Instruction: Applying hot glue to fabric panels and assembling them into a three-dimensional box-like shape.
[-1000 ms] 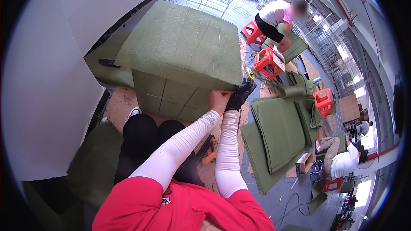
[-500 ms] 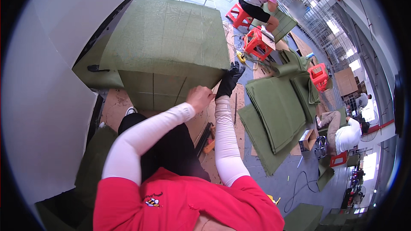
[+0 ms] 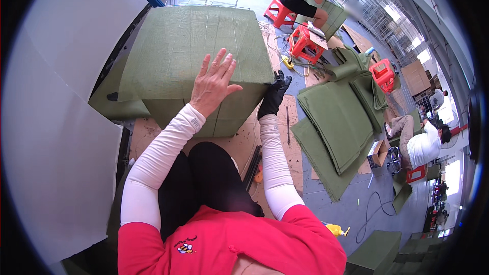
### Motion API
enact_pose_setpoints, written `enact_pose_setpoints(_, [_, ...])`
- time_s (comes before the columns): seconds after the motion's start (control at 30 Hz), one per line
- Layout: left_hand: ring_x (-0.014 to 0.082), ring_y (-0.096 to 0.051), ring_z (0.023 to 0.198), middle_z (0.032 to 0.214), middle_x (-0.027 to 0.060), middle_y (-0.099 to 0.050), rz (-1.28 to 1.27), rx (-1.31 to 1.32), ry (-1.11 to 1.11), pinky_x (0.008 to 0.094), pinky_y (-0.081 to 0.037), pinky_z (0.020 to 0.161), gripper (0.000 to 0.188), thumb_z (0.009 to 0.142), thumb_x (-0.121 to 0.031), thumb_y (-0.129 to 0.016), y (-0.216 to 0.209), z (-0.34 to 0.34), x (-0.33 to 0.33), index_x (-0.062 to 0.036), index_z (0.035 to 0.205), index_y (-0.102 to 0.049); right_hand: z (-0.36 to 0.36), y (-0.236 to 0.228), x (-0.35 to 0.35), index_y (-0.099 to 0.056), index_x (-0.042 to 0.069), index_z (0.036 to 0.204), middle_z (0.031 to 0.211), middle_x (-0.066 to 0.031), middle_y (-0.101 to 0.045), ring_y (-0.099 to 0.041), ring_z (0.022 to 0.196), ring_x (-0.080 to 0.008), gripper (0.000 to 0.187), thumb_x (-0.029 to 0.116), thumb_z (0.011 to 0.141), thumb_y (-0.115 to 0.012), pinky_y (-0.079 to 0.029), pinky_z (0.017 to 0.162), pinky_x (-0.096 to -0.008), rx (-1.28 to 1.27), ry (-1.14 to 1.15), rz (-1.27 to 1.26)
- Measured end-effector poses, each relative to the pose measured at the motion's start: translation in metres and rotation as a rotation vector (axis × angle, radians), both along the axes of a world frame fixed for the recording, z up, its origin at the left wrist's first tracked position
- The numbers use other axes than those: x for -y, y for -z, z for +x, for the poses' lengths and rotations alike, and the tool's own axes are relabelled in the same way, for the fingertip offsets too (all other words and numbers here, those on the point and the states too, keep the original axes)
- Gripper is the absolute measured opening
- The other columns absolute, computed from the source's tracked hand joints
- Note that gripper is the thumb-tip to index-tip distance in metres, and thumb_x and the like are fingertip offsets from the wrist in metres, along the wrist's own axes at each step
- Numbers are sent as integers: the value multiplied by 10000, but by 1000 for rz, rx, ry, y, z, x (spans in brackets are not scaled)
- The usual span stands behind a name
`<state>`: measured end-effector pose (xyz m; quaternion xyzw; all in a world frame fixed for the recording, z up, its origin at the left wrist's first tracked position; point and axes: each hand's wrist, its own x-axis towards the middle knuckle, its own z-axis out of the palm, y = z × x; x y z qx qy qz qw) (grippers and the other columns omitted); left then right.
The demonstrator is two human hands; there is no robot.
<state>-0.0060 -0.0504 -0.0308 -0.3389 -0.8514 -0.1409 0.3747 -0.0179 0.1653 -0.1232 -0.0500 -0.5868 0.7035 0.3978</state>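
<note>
A large box-shaped piece covered in green mesh fabric stands in front of my knees, wire lines showing through it. My left hand, bare, is raised with its fingers spread over the front top edge of this cover, holding nothing. Whether its palm touches the fabric I cannot tell. My right hand, in a black glove, is closed at the near right corner of the cover, the fingertips curled about the edge. White sleeves cover both forearms. A small dark object lies on the green flap at the left.
Stacked green fabric sheets lie on the floor to the right. Red stools and a yellow-handled tool are farther off. Cardboard lies under the work. A white wall runs along the left. Two co-workers sit nearby.
My left hand has left the right wrist, moved up and left over the cover, and opened. The right hand stays at the corner. The whole view has shifted slightly.
</note>
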Motion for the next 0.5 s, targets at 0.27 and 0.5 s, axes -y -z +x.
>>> enact_pose_setpoints(0.27, [245, -397, 1397, 1351, 97, -582, 13, 45, -28, 462, -278, 1171, 604, 799, -412, -688, 26, -6, -17, -31, 1260, -604, 2, 10, -3, 19, 89, 1554, 1540, -173, -328, -362, 1402, -296, 808, 537, 1015, -382, -293, 1135, -419, -49, -52, -7])
enact_pose_setpoints(0.5, [251, -446, 1363, 1331, 102, -598, 31, 33, -40, 462, -313, 1154, 565, 801, -384, -702, 29, -8, -19, -33, 1235, -617, 20, -14, -10, -52, 36, 1547, 1549, -185, -310, -372, 1399, -289, 683, 403, 1054, -350, -247, 1166, -407, -202, 141, -181])
